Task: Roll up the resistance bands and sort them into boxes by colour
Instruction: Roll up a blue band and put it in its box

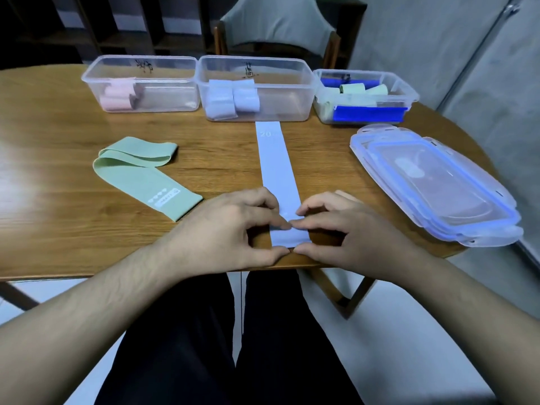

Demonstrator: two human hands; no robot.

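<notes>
From the head view we see a round-edged wooden table (73, 200) with a long pale lilac flat resistance band (277, 168) laid straight from the near edge toward the far edge, its far end touching the middle box. Our left hand (230, 232) and right hand (347, 232) meet at the band's near end, just inside the near edge; the fingers (274, 220) of each hand are curled and pinch that end, thumbs touching below it, where the band looks folded over once

Toward the left edge lies a pale green flat resistance band (140, 173), loosely folded on itself, with white print near its near end, well apart from both hands

Along the far edge stand 3 clear plastic boxes side by side. The left clear plastic box (172, 83) holds rolled pink bands (119, 95) in its left part. The middle clear plastic box (280, 92) holds rolled lilac bands (230, 100) in its left part. The right clear plastic box with a clip rim (409, 95) holds rolled pale green bands (362, 89) and dark blue bands (371, 114)

Near the right edge rests a stack of clear plastic lids with blue seals (438, 185), partly overhanging the table. Beyond the far edge stands a wooden chair with a grey cushion (277, 27). Below the near edge we see our dark trousers (233, 346)
</notes>
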